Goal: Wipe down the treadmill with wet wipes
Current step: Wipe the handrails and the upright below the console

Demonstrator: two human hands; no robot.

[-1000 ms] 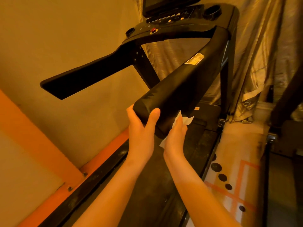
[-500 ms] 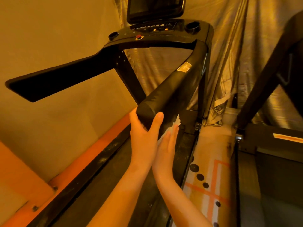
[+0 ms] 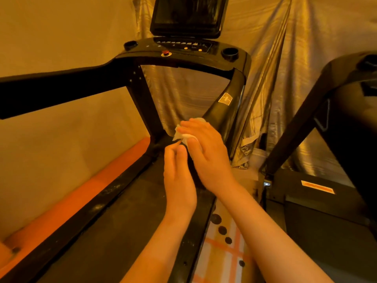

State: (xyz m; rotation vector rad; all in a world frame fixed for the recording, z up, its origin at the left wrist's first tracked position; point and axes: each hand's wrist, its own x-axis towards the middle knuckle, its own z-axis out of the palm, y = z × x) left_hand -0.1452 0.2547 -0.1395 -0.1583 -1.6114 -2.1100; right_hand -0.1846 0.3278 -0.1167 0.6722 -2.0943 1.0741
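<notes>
Handrail at left (image 3: 61, 88): black bar running from the left edge in towards the console; no hand is on it.
Floor strip (image 3: 91, 190): orange band along the wall, just beside the deck.
Deck (image 3: 122, 231): dark running belt under both forearms, with pale specks on its left side rail.
Treadmill (image 3: 140, 103): fills the middle of the view, and the person stands at its rear end.
Console (image 3: 183, 48): black panel with small lit buttons and a dark screen (image 3: 187, 15) upright above it.
Left hand (image 3: 179, 176): fingers curled, thumb and forefinger seemingly pinching the wipe's lower corner.
Wet wipe (image 3: 182, 136): small, white and crumpled, on the near end of the right-side rail, between the two hands.
Right hand (image 3: 210, 154): fingers curled over the wipe, thumb beneath, pressing it onto the rail.
Handrail at right (image 3: 226, 111): padded black bar with a pale label.
Curtain (image 3: 275, 78): shiny, creased, behind the machine.
Second machine (image 3: 336, 119): black, at the far right.
Progress: probably midway. This rail's end is being wiped, while the console, screen, other rail and speckled deck likely remain. Cleaned areas cannot be told apart.
Long axis: the treadmill runs straight away from the viewer, console end pointing at the curtain. Both rails follow that line.
</notes>
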